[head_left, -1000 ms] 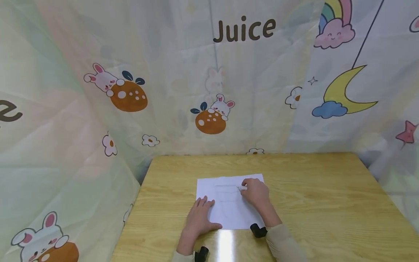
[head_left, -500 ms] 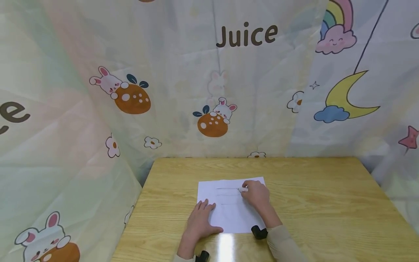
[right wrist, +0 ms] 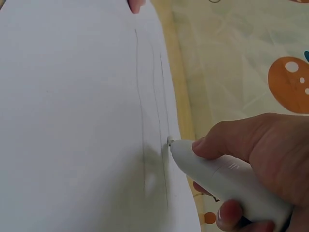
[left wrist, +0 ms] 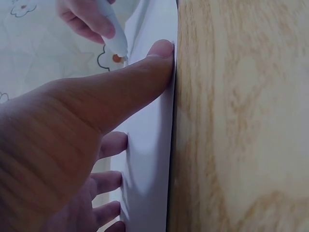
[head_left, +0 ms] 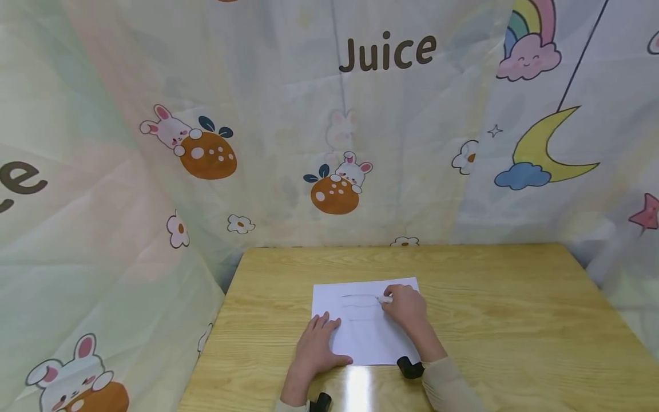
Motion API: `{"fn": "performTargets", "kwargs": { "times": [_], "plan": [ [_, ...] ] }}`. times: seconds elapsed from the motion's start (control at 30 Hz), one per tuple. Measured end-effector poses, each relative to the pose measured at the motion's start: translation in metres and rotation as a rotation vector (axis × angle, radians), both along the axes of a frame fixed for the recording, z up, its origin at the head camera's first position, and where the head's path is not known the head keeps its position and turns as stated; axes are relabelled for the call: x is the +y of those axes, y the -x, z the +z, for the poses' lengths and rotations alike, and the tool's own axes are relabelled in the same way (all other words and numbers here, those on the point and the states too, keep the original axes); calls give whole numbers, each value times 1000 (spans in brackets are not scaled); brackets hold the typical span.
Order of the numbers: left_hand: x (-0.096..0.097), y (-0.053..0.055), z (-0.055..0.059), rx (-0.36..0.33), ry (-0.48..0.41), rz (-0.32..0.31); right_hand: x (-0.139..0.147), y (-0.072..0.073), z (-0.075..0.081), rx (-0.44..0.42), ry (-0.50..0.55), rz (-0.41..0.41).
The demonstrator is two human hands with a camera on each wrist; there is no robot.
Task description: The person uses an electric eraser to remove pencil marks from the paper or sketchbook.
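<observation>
A sheet of white paper [head_left: 360,340] lies on the table with several thin lines across its upper part. My left hand [head_left: 315,346] rests spread on the paper's left side, its thumb along the near edge; the left wrist view shows the thumb and fingertips on the sheet. My right hand [head_left: 407,309] grips a thick white pen-shaped tool [right wrist: 212,171] between thumb and fingers. Its small tip sits on the paper, at the right end of the topmost line [head_left: 358,295]. In the right wrist view, two longer lines [right wrist: 141,111] run beside that one.
The wooden table [head_left: 515,320] extends on both sides of the paper. A printed cloth backdrop [head_left: 268,114] hangs behind the table and along its left side. Black wrist mounts [head_left: 410,368] sit at both cuffs.
The head view has shifted slightly, so the whole scene sits a little lower and further right. Both hands keep nearly the same place on the paper, the tool's tip still near the topmost line's end.
</observation>
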State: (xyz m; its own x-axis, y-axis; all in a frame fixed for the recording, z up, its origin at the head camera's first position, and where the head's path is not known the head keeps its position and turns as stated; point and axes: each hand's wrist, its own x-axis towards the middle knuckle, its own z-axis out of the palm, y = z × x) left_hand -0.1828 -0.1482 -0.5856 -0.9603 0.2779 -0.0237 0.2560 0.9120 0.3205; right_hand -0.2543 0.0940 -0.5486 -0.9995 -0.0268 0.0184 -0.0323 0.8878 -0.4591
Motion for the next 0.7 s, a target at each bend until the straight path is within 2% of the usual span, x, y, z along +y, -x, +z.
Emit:
{"fn": "performTargets", "kwargs": {
  "times": [0.23,0.4,0.6,0.7],
  "plan": [
    [4,1,2,18,-19,-19,4,1,2,-2,9,-2],
    [2,0,3,-9,2,-5,2,-3,1,-39,4,1],
    [2,2,2,-25,13,3,3,3,-1,7,20,-7],
    [1,2,2,-17,12,0,4,0,1,-13,15,3]
  ]
}}
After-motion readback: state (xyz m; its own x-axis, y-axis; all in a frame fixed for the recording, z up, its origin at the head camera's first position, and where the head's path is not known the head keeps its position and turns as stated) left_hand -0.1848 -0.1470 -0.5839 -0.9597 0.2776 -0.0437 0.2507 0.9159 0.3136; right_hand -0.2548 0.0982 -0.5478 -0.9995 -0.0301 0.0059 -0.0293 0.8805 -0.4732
